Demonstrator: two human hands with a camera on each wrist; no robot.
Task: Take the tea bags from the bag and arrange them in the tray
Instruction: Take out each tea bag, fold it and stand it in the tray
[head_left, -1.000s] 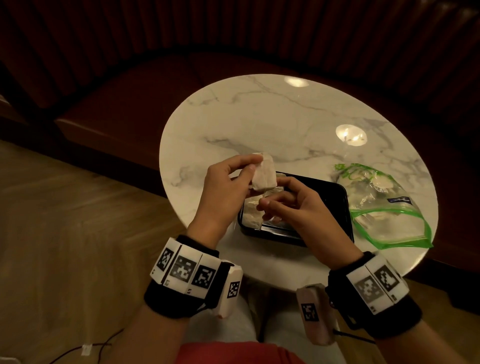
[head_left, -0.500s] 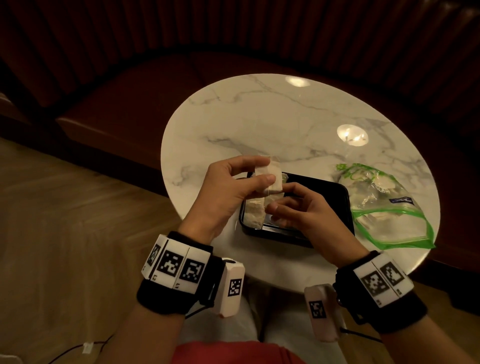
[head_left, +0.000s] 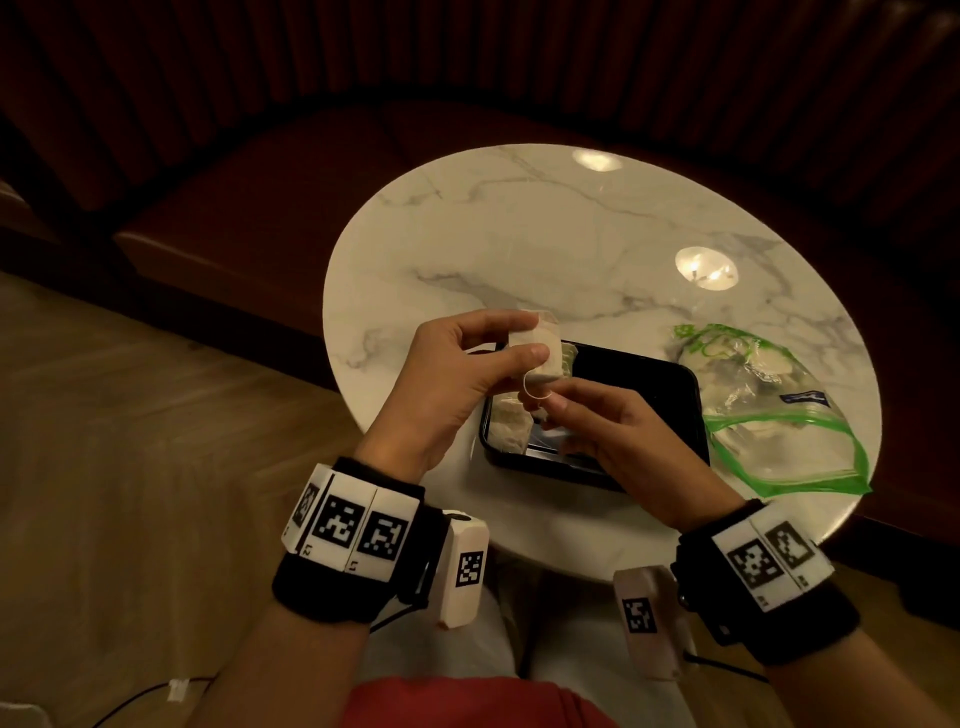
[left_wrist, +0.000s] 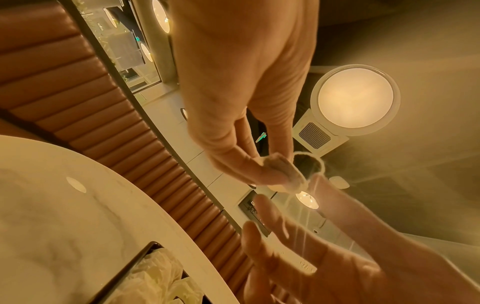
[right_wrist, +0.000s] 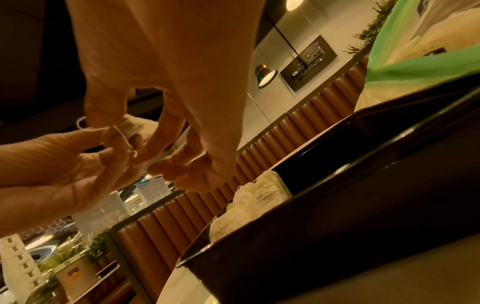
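Note:
My left hand (head_left: 524, 345) pinches a white tea bag (head_left: 543, 349) between thumb and fingers, held above the far left corner of the black tray (head_left: 649, 382). Just below it my right hand (head_left: 544, 404) pinches the tea bag's string (head_left: 530, 387), which curls in a small loop. The left wrist view shows the tea bag (left_wrist: 283, 172) and string loop (left_wrist: 309, 164) at the fingertips. Several tea bags (head_left: 511, 426) lie at the tray's left end. The clear bag with a green seal (head_left: 769, 410) lies right of the tray, with more tea bags inside.
The tray and bag sit near the front of a round white marble table (head_left: 519, 249). A dark red padded bench (head_left: 234, 218) curves behind it. Wood floor (head_left: 130, 441) lies to the left. The right part of the tray (right_wrist: 337, 226) holds nothing.
The left hand has turned the tea bag a little and kept it over the tray's corner. The right fingers have taken up the string loop just beneath the bag.

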